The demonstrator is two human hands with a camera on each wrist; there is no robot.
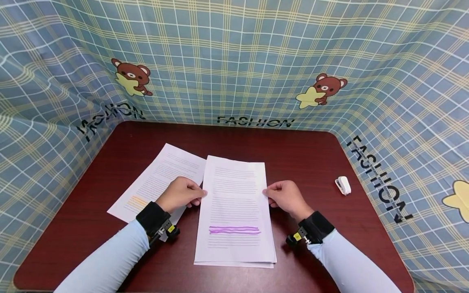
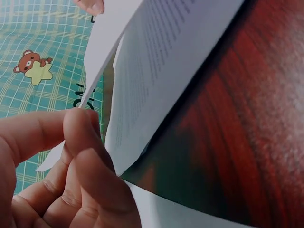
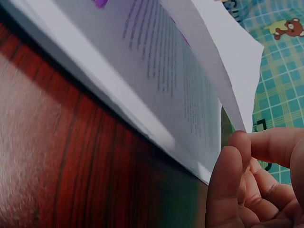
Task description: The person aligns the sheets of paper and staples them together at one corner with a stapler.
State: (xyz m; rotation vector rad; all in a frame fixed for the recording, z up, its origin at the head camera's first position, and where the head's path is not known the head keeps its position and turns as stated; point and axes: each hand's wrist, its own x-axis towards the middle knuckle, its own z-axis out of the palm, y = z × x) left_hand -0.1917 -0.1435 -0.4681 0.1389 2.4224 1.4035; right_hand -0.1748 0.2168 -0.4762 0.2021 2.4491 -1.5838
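Observation:
Printed sheets of paper [image 1: 236, 211] lie one over another in the middle of the head view, the top one with purple highlighter strokes [image 1: 234, 230] near its lower end. My left hand [image 1: 182, 192] pinches their left edge between thumb and forefinger. At the right edge, my right hand [image 1: 287, 198] pinches likewise. Both wrist views show a paper edge [image 2: 102, 59] between the fingertips, with a printed sheet [image 3: 156, 80] beneath it apart from the raised one. How many sheets each hand grips, I cannot tell. Another printed sheet [image 1: 172, 162] with orange highlighting lies partly under my left hand.
A small white stapler [image 1: 342, 185] sits on the right side of the dark red table [image 1: 300, 154]. A plaid curtain [image 1: 227, 61] with bears surrounds the table at the back and both sides.

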